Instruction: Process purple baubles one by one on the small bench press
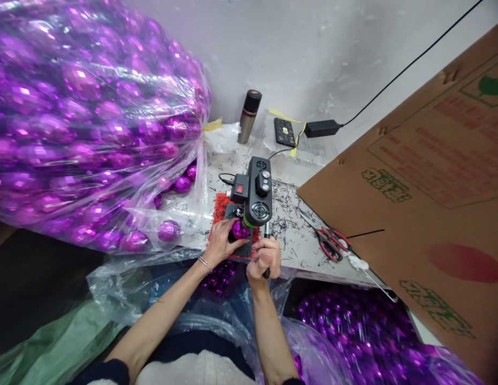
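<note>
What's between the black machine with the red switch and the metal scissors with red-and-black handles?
In the head view, lots of thin black scraps lie scattered on the flat, pale tabletop between the machine and the scissors.

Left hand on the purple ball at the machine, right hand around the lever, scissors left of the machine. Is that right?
Not quite: the head view shows the scissors to the right of the machine, near the cardboard box. The rest stands: left hand on the purple ball, right hand around the lever.
</note>
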The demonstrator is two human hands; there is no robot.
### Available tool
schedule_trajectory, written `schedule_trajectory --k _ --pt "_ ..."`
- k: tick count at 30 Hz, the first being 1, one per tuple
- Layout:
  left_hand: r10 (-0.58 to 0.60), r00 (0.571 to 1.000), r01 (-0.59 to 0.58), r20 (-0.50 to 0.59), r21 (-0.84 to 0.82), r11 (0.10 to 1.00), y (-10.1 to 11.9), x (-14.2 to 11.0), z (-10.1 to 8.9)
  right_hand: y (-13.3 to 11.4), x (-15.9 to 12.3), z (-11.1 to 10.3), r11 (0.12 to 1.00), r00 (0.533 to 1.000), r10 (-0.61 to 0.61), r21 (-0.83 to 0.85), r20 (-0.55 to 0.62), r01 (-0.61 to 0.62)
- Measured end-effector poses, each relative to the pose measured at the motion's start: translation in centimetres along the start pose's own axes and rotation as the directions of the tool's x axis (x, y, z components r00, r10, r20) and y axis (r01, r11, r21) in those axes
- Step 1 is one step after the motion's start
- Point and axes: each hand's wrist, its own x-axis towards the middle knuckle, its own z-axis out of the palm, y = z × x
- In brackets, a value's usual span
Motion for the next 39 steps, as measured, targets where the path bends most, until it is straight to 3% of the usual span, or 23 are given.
schedule_trajectory --k 15,21,26,29,34,36,39 --pt "0.022 1.0 -0.022 -0.019 0.011 1.0 -0.3 0.3 0.2 0.8 -0.4 0.5 0.999 1.0 -0.023 -0.027 -0.019 0.023" --pt "0.023 0.999 -0.023 -0.022 -0.009 1.0 -0.4 0.7 0.1 0.8 0.1 0.6 0.985 0.987 -0.152 -0.079 0.052 0.156" --pt "0.002 1.0 -0.002 -0.011 -0.048 0.999 -0.4 0.9 0.0 -1.5 3.2 0.2 0.999 0.999 0.022 -0.028 0.036 -0.021" --pt "0.022 1.0 -0.022 0.009 -0.076 0.997 -0.1 -1.1 -0.4 -2.9 5.1 -0.3 0.993 0.99 0.116 -0.016 0.073 -0.116" --pt "0.096 0.995 -0.096 0.034 -0.01 0.995 -0.3 -4.9 -3.2 -3.2 4.8 -0.7 0.999 0.992 0.047 -0.02 0.113 -0.045" --pt "0.101 0.993 -0.099 -0.061 0.036 0.994 -0.9 -3.6 -5.5 -2.8 4.1 -0.7 0.999 0.994 0.03 -0.016 0.101 -0.029" --pt "0.086 0.96 -0.046 -0.266 0.153 0.987 -2.2 1.9 -9.8 -2.4 3.4 -0.6 0.999 0.996 0.033 -0.003 0.08 -0.033"
